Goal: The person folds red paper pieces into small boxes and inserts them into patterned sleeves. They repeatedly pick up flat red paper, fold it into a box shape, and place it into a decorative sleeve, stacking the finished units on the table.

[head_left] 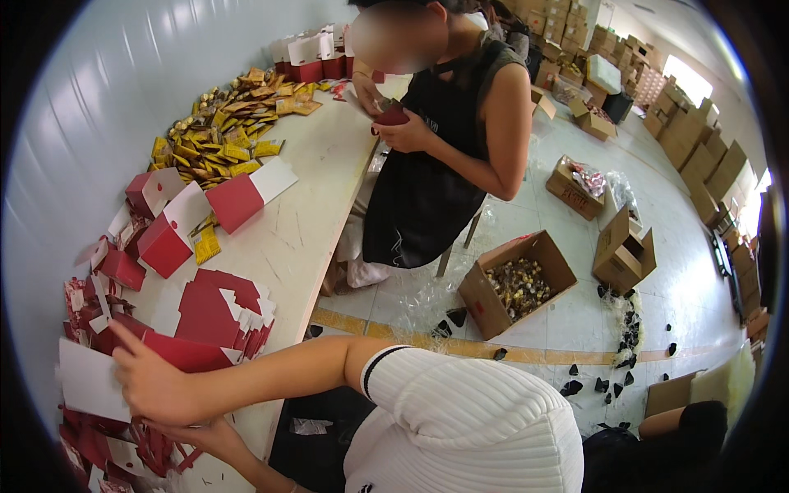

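Over the left end of the table, a red and white cardboard box [94, 382] is between my two hands, its white panel to the left and a red side to the right. My right hand [160, 382], at the end of a white ribbed sleeve, closes on the box with its index finger stretched along the upper edge. Below it, my left hand [201, 434] supports the box's lower edge; its fingers are partly hidden by my right hand. Flat red and white box blanks [218, 308] lie stacked just beyond. Loose red boxes and scraps [103, 448] crowd around my hands.
Open red boxes [168, 242] stand along the wall, before a heap of yellow sachets [218, 144]. A co-worker in black [431, 181] holds a small red box at the table. On the floor are a carton of gold-wrapped pieces [518, 283] and black scraps [604, 384]. Another person's arm shows lower right.
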{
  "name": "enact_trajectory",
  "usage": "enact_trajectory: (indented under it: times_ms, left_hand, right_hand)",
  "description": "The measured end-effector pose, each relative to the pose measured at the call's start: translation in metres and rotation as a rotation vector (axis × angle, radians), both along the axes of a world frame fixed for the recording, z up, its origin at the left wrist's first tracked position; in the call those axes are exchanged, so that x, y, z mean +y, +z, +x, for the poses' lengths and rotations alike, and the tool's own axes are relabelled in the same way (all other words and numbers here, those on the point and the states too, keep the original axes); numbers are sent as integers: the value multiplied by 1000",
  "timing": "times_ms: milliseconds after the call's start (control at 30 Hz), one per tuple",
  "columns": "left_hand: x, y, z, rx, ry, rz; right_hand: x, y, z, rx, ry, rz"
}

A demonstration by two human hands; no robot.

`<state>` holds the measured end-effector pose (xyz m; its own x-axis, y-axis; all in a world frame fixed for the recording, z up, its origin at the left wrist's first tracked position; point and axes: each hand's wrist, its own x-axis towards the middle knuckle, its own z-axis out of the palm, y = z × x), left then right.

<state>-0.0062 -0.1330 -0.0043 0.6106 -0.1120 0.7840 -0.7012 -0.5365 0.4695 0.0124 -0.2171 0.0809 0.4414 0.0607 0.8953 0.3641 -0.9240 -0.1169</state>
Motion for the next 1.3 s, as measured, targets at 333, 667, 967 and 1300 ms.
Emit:
enact_trajectory:
  times_ms: [333,667,967,1300]
  left_hand:
    - [26,-17,-24,85,-91,-67]
    - [86,24,-56,758,-330,-785]
    - [145,32,-63,1307,-518,-851]
    - [160,8,-59,296,-356,-153]
  right_hand:
    - [20,-15,-34,173,107,-11]
    - [9,-2,-52,-85,403,63]
    - [11,-58,-86,358,750,-330]
    - [33,-84,-35,423,1099,348]
